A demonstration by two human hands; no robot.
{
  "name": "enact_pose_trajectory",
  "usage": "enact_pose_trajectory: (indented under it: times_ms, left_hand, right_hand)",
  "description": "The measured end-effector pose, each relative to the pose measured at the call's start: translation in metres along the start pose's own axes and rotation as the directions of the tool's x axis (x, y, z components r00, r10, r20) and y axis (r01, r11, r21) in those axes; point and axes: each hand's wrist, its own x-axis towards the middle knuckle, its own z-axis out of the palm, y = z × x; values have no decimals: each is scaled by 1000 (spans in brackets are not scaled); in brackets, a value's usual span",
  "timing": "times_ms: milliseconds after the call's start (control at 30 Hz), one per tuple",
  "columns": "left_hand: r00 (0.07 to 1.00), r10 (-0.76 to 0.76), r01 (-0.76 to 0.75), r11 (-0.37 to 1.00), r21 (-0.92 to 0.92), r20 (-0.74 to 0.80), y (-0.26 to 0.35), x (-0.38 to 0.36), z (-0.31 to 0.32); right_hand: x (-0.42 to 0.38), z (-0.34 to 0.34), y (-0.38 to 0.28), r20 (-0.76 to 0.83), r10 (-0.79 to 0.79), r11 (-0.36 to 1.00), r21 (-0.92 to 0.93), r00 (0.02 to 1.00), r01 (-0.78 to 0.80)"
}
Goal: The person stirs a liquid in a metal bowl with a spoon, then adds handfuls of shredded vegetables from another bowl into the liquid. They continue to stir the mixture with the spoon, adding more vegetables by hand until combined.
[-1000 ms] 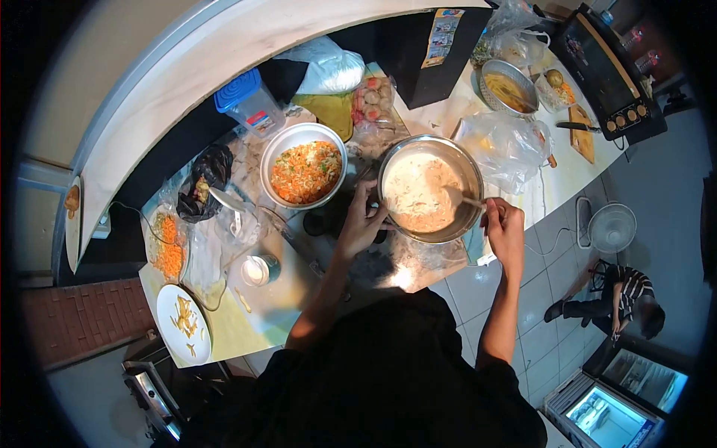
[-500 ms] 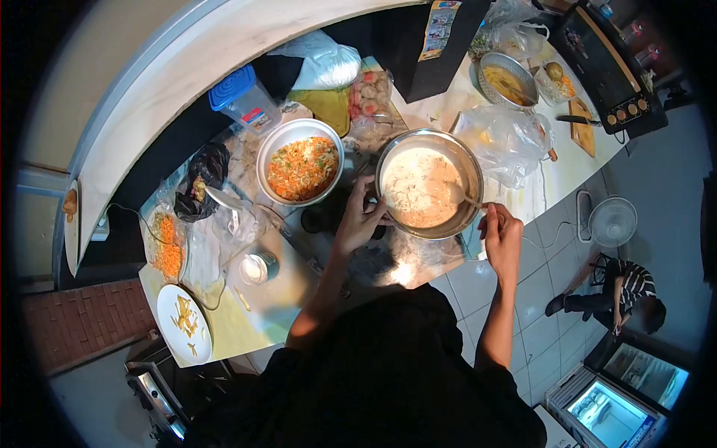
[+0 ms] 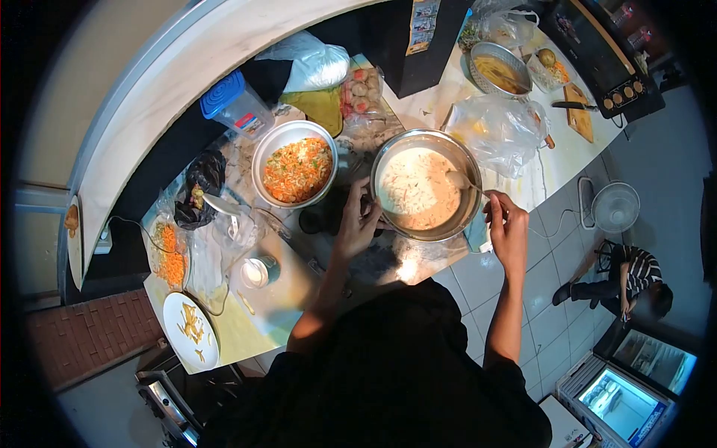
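A steel pot [image 3: 469, 214] at the centre holds a pale creamy mix with orange bits. My left hand [image 3: 358, 222] is closed on the left rim of the pot. In my right hand [image 3: 507, 224], at the pot's right side, is the handle of a spoon [image 3: 458, 179], whose bowl lies at the surface of the mix near the right wall. A white bowl [image 3: 263, 184] of chopped orange, white and green vegetables stands to the left of the pot, beyond my left hand.
Plastic bags [image 3: 497, 133] lie right of the pot, near a strainer bowl [image 3: 478, 75] and a knife [image 3: 573, 105] on a board. At left are a white plate [image 3: 176, 347], a cup [image 3: 258, 273] and a black bag [image 3: 203, 183]. A person [image 3: 635, 276] sits at far right.
The spoon has moved up and sits higher against the pot's right side, with its bowl now showing. My right hand has shifted slightly right. The view has turned a little.
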Motion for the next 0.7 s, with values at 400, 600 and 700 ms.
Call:
enact_pose_trajectory:
  times_ms: [400, 600, 700]
  left_hand:
    - [998, -24, 22, 999, -26, -66, 0, -5, 6]
    - [996, -82, 79, 995, -56, -46, 0, -7, 5]
    - [995, -81, 78, 996, -45, -60, 2, -7, 6]
  right_hand:
    - [-26, 32, 4, 270, 207, 898, 330, 940, -292]
    - [-17, 33, -4, 235, 215, 863, 409, 948, -297]
    - [-9, 16, -5, 111, 147, 920, 349, 983, -177]
